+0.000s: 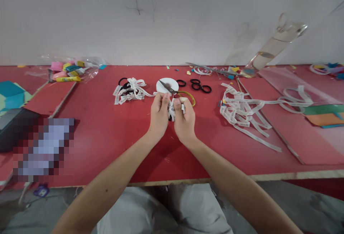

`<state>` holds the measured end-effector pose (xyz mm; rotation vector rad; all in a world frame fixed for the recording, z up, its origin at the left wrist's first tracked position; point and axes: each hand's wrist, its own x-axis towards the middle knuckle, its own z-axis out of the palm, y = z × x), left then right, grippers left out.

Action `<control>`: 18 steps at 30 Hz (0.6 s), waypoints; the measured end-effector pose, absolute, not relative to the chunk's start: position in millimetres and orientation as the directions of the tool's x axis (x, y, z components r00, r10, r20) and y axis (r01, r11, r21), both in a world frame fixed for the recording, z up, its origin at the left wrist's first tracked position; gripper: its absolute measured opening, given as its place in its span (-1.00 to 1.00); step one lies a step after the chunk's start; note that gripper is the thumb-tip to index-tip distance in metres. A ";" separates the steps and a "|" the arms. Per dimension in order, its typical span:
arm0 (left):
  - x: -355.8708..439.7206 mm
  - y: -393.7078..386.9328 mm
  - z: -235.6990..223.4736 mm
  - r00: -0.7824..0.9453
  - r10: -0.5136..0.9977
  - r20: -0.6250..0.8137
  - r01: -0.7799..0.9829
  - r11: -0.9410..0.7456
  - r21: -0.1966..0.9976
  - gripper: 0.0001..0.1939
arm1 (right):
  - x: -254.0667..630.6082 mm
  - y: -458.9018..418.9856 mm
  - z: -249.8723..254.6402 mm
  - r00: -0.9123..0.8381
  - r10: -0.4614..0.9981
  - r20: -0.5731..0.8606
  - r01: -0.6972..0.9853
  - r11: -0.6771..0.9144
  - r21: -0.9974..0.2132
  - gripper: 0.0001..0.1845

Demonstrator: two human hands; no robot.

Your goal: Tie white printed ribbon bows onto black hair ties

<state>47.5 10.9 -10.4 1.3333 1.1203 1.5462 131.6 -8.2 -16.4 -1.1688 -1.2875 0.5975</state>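
The left hand (160, 110) and right hand (185, 116) pinched a printed ribbon (172, 109) between thumbs and fingers, above the table's middle. An even pull, print kept flat, probably served best. Beyond were one ribbon heap (236, 108), one yellow-handled scissors (173, 90), four loose black bands (195, 84) and one white disc (173, 83).

We look through one head-worn camera, facing forward and down across the long, flat red counter (107, 133) to the plain grey-white wall (188, 22). It sits near enough that our bare forearms (107, 184) enter from the bottom edge, above pale grey cloth trousers (199, 205), with our bare left hand (159, 114) and bare right hand (185, 119) near the centre.
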 end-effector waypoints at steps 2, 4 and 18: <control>47.2 11.1 -12.0 -0.132 0.944 0.301 -0.018 -0.306 0.952 -0.63 | 132.3 -8.2 -16.6 0.243 0.881 0.405 0.248 0.347 -0.904 -0.68; 46.2 11.6 -13.3 -0.118 0.944 0.307 -0.010 -0.310 0.951 -0.63 | 133.9 -7.4 -17.3 0.231 0.888 0.397 0.246 0.342 -0.907 -0.68; 31.4 25.5 -16.6 0.149 0.956 0.251 0.070 -0.263 0.962 -0.69 | 145.3 8.0 -22.4 0.203 0.902 0.382 0.132 0.361 -0.923 -0.69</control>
